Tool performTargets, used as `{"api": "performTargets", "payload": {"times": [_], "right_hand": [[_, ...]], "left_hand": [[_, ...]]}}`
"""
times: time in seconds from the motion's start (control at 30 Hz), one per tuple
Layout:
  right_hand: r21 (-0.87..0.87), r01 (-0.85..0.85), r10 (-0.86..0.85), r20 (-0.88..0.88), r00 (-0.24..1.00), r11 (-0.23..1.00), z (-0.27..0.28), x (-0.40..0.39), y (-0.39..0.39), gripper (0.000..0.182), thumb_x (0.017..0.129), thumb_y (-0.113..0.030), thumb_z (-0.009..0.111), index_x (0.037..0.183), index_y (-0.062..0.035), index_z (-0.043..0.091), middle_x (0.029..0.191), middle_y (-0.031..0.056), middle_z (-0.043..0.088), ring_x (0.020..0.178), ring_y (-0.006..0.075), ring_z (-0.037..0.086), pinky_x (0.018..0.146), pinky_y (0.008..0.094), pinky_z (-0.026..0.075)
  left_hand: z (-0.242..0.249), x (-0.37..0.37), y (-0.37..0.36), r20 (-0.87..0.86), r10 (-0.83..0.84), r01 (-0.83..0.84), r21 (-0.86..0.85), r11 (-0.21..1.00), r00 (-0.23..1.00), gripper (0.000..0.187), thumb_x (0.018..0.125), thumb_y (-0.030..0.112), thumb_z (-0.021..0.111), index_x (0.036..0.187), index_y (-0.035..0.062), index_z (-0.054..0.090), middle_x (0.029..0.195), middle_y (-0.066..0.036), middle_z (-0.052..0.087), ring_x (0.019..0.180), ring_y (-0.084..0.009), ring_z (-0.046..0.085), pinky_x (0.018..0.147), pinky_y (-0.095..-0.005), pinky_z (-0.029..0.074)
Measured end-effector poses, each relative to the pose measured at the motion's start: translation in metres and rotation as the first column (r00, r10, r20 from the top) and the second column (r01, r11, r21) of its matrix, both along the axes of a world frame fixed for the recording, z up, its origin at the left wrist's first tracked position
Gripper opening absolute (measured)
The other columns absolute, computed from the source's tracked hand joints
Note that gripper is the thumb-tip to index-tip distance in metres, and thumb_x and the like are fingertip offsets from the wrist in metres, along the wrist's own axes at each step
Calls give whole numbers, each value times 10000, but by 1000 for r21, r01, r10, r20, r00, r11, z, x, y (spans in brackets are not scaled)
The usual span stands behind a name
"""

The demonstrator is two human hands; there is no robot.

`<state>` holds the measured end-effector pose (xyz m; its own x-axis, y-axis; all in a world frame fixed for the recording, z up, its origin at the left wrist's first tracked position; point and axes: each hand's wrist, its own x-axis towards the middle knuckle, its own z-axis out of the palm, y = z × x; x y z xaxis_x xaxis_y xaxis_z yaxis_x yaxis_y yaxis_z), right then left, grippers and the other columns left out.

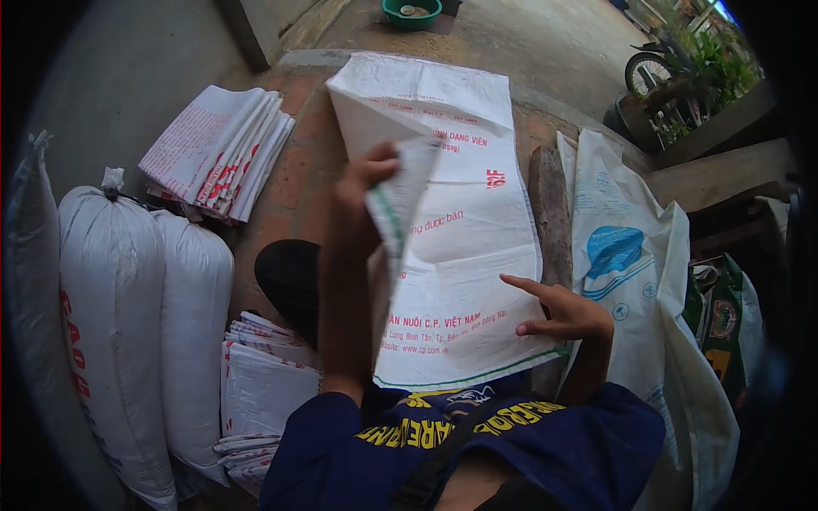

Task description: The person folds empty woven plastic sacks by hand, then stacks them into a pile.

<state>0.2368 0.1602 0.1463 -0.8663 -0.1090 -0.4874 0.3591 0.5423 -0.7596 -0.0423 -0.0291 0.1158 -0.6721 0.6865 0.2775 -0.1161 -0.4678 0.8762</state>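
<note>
- Head view: the person sits bent over a white printed sack (477, 200), laid out flat in front of them, its near end reaching the navy shirt (328, 443).
- The left hand (365, 196) is lifted over the sack's left side, fingers curled in and pinching the edge – that side stands up and folds over towards the right. The hand is a little blurred.
- The right hand (571, 315) rests at the sack's lower right, pinching nothing: index finger stretched out, thumb held apart from it, both tips on the red-lettered face or just above; I can't tell which.
- Over to the left, a stack of folded sacks (209, 153) lies on the brick floor (292, 162), with more folded sacks (268, 387) nearer the person.
- Beyond those, 2 plump white sacks (115, 341) stand side by side, the taller tied at its neck.
- To the right, a wooden beam (552, 213) runs just beside the printed sack; past it lies a larger blue-printed sack (622, 281).
- Farther off – a green basin (409, 19) and a motorbike wheel (646, 75).
</note>
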Motion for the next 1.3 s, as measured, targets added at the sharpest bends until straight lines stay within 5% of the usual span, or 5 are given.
{"api": "performTargets", "payload": {"times": [0.33,0.53,0.7,0.9,1.3], "right_hand": [[75,-252,208,371,905,965,24,26,6,722,705,-559,777,1131,4,626,1045,178,646,966,258,615,832,344,481],[-579,-250,169,-191,967,776,-3,41,26,919,612,-263,908,1352,35,451,1367,146,487,1192,193,517,937,348,480],[-395,5,-154,-346,925,919,-11,45,25,444,724,-162,800,1105,-2,638,1147,131,635,1009,222,640,814,326,514],[162,534,-119,-883,453,830,19,-7,-11,258,579,-173,799,824,-115,739,785,49,464,707,201,519,615,300,418],[32,155,-38,-902,429,987,32,-74,-22,366,710,-338,772,800,-63,546,1070,163,631,995,328,619,878,414,462]], "left_hand": [[-15,137,85,-13,-881,880,-44,473,473,289,867,261,507,846,-27,516,772,-20,472,766,-110,423,726,-255,345],[0,125,52,41,-914,915,-7,403,403,361,871,268,483,962,-69,576,913,-96,600,889,-166,511,856,-260,373],[15,126,48,24,-827,810,188,555,561,338,865,278,499,922,-43,584,1420,-220,433,1276,-283,417,1100,-349,210],[36,82,18,19,-301,291,-316,903,954,231,897,213,587,942,-13,596,1041,-114,628,860,-133,576,794,-250,449],[64,136,-23,-611,-163,-111,-385,916,774,665,697,26,760,1291,-40,468,965,-192,622,868,-310,646,759,-355,515]]}}
